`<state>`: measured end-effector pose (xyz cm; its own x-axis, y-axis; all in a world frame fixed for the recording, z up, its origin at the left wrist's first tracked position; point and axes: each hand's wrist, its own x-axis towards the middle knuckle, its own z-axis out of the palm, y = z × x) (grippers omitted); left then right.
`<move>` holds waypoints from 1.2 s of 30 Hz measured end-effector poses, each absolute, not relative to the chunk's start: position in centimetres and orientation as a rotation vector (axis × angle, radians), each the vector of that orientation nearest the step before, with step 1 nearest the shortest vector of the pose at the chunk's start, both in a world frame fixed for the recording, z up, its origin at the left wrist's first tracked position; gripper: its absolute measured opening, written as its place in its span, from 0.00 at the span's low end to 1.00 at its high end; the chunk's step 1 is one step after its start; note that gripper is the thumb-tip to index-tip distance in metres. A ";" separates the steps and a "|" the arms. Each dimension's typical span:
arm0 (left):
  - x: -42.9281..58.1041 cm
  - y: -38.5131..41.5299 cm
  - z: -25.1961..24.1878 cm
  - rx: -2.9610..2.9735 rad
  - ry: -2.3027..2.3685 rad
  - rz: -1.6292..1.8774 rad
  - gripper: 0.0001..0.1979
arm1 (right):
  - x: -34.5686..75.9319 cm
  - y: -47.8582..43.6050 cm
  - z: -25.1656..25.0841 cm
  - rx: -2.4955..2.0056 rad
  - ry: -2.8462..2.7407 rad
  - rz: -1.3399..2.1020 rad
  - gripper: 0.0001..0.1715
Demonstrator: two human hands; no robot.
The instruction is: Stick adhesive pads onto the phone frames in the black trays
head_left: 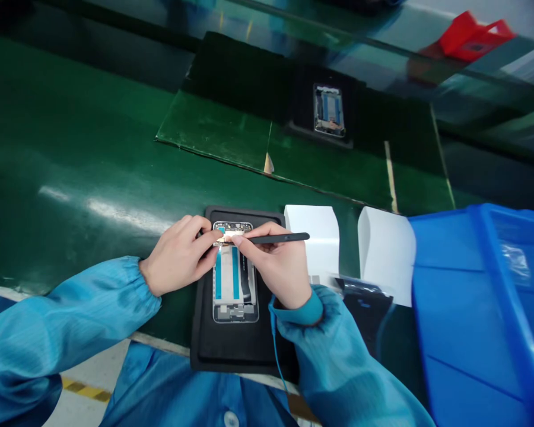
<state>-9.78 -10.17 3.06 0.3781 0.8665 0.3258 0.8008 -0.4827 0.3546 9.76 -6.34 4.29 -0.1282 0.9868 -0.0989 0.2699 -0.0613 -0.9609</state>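
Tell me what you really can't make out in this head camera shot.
Head view: what sits at the top of the phone frame, covered by the fingertips of the left hand and right hand.
Head view: the tip of the black tool, hidden under the right hand's fingers.
Head view: the blue bin, cut off by the right and bottom edges.
Head view: the far phone, too small and blurred for detail.

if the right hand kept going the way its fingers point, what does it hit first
Likely the left hand, whose fingers sit just ahead of the right hand and its black tool over the phone frame; depth is unclear.
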 end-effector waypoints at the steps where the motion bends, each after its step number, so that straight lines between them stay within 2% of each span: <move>1: -9.8 -10.2 3.0 2.489 1.515 0.720 0.11 | 9.8 -6.3 4.3 -1.403 -1.482 1.238 0.12; 36: -9.8 -10.2 3.3 2.481 1.503 0.694 0.11 | 10.0 -6.3 4.0 -1.417 -1.584 1.189 0.11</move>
<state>-9.78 -10.17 3.30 0.3878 0.8698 0.3050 0.7962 -0.4828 0.3646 10.03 -6.34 3.99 -0.1648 0.9833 -0.0779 0.3499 -0.0156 -0.9367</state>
